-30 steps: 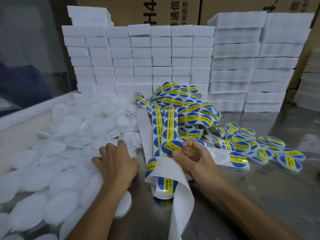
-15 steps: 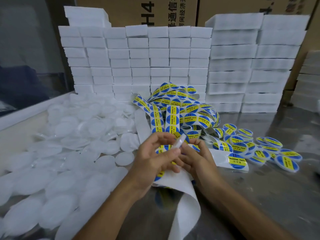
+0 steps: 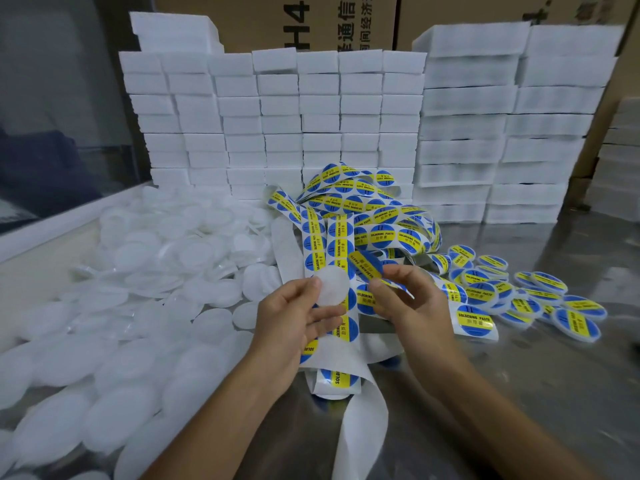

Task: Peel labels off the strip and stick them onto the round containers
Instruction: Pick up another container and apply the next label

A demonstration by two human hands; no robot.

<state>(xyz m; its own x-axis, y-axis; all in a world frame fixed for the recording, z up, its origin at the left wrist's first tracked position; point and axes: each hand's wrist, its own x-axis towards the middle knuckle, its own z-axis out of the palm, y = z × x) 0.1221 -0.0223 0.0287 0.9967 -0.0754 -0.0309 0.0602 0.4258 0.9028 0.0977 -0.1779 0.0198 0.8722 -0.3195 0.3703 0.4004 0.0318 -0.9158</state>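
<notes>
My left hand holds a plain white round container by its edge, flat face toward me. My right hand pinches a peeled blue-and-yellow label just right of the container, a small gap between them. Under both hands lies the white label strip, tangled in loops with several round labels on it; its bare backing trails toward me. Unlabelled white containers are heaped on the left. Labelled containers lie in a pile on the right.
Stacks of white boxes form a wall behind the strip, with taller stacks to the right. Cardboard cartons stand behind them. The shiny metal tabletop shows at the lower right. A white rail borders the left side.
My left hand picked a white container from the left heap and lifted it over the strip. My right hand peeled a label off the strip and holds it beside the container.
</notes>
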